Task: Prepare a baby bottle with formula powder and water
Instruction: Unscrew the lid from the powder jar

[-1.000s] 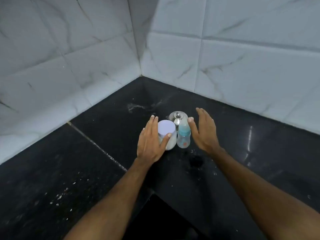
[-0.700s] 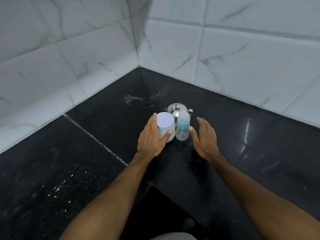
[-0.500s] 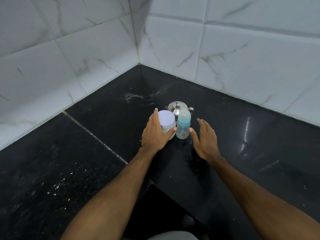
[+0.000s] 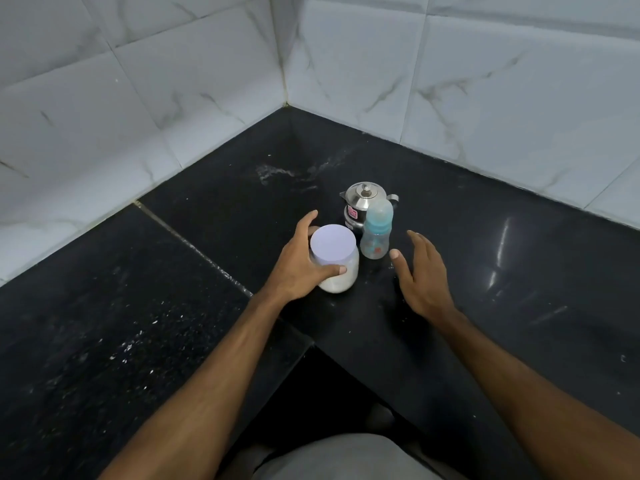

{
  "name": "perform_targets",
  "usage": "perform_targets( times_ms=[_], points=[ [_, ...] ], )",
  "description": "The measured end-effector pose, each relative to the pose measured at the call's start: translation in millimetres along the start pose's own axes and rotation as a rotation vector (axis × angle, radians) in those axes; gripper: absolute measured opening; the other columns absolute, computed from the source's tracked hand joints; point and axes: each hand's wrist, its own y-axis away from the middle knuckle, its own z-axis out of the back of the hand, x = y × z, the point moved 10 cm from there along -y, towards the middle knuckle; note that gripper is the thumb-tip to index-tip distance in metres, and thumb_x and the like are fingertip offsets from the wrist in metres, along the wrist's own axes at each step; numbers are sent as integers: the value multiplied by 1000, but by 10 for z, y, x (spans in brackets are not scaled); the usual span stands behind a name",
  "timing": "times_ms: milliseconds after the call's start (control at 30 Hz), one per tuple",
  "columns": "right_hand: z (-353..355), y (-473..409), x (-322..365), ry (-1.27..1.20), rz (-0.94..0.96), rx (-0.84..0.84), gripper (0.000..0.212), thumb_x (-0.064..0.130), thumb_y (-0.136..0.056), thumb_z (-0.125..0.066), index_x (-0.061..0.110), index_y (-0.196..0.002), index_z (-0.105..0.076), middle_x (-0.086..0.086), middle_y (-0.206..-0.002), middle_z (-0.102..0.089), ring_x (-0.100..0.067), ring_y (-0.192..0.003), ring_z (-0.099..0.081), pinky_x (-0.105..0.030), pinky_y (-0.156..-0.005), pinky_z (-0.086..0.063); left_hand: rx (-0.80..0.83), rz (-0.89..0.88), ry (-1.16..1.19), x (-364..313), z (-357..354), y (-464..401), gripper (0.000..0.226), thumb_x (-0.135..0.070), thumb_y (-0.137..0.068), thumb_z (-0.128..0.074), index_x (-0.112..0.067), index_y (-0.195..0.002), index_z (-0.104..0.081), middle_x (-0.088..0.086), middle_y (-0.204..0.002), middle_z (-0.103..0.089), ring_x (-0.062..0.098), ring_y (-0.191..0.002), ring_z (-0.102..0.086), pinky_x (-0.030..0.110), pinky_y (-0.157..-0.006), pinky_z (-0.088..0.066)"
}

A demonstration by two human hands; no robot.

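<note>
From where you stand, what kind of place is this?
Probably a home kitchen corner: a black stone counter meets white marble-look wall tiles, and a small steel kettle stands behind a baby bottle.

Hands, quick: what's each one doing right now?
Left hand: grips the powder jar.
Right hand: open, holding nothing, beside the baby bottle.

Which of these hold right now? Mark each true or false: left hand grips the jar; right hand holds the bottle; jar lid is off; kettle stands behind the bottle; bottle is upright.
1. The left hand grips the jar: true.
2. The right hand holds the bottle: false, it is open beside the bottle, not touching it.
3. The jar lid is off: false, it sits on the jar.
4. The kettle stands behind the bottle: true.
5. The bottle is upright: true, on the counter.
</note>
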Motion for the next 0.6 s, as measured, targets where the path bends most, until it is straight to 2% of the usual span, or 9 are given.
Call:
perform_targets(
  times_ms=[100,267,367,433,600],
  points=[
    [-35,91,77,-17,32,2,67,59,-96,-31,16,-148,-29,-7,-153,-34,-22,-143,-29,-51,-116,-26,55,-8,-8,62,12,188,113,-24,-69,-89,-29,-154,-15,-11,-138,-48,6,-125,-41,26,-105,-34],
    [-139,264,303,-43,76,24,60,53,-96,-38,16,-143,-37,-5,-145,-44,-19,-134,-39,-38,-111,-32,55,3,12,171,27,333,111,-20,-70,-88,-31,-154,-16,-15,-139,-47,9,-132,-40,25,-108,-32],
    [-202,332,415,-82,86,56,65,59,-93,-33,16,-142,-40,-4,-144,-46,-18,-132,-42,-39,-110,-35,67,10,32,222,29,342,112,-22,-71,-88,-33,-155,-14,-16,-141,-44,11,-136,-38,30,-114,-30],
    [-216,344,496,-112,88,69,62,56,-94,-37,17,-142,-39,-3,-143,-46,-18,-131,-43,-41,-110,-36,71,23,50,279,2,371,114,-26,-72,-88,-34,-155,-11,-12,-149,-39,9,-138,-35,30,-115,-29],
    [-203,288,832,-179,156,117,59,54,-93,-49,21,-141,-40,1,-141,-48,-12,-124,-48,-35,-104,-43,-69,83,167,443,-173,570,122,-34,-66,-90,-30,-156,-7,-12,-158,-26,6,-143,-27,25,-114,-28]
  ],
)
